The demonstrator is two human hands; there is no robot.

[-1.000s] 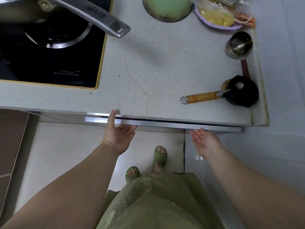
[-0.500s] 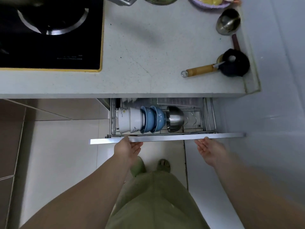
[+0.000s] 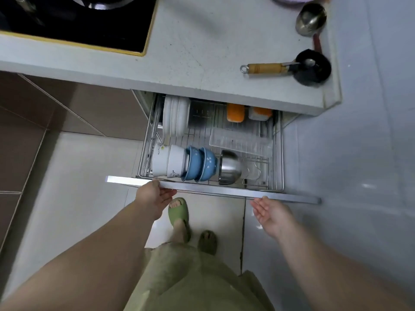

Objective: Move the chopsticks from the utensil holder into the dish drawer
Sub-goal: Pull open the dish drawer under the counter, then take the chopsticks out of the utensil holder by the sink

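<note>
The dish drawer (image 3: 224,192) stands pulled far out from under the counter, its wire basket holding white bowls (image 3: 167,162), blue bowls (image 3: 199,163), a steel bowl (image 3: 230,168), upright white plates (image 3: 175,117) and a clear plastic tray (image 3: 240,140). My left hand (image 3: 152,196) grips the drawer's metal front rail left of centre, thumb on top and fingers under it. My right hand (image 3: 271,213) is palm up with fingers apart just below the rail's right part. No chopsticks or utensil holder can be made out.
Above the drawer is the speckled countertop (image 3: 202,41), with a black cooktop (image 3: 78,21) at the left. A black pot with a wooden-handled utensil (image 3: 313,68) and a steel cup (image 3: 311,19) sit at its right end. A wall is close on the right. My green-slippered feet (image 3: 178,213) are below the drawer.
The drawer went from almost shut to far open, pulled toward me by my left hand. Plates, the clear tray and orange containers at the back came into sight.
</note>
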